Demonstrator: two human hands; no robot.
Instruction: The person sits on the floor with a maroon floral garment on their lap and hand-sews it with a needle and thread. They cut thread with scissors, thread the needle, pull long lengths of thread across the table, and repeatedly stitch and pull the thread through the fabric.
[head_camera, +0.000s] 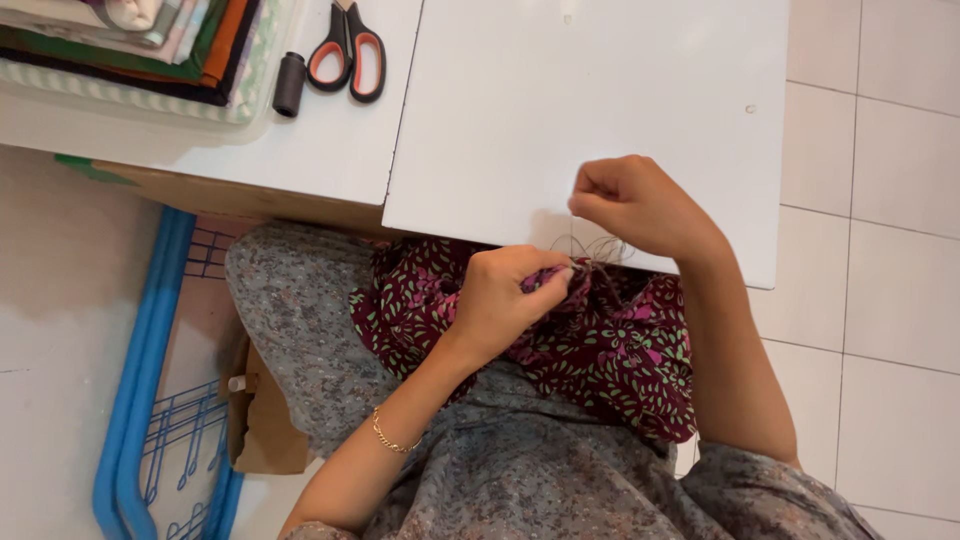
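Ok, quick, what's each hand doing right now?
Left hand: closed, pinching the maroon patterned cloth.
Right hand: closed in a fist, pulling dark thread up from the cloth.

White tabletop over a pale tiled floor

Pale floor tiles (880, 300) are showing right of the white tabletop (600, 90); a blue metal rack (140, 400) is lying below its left end, beside a brown cardboard piece (265, 430).

Only one package: a crumpled brown paper bag (268, 425) on the floor, beside the blue metal frame (140, 370).
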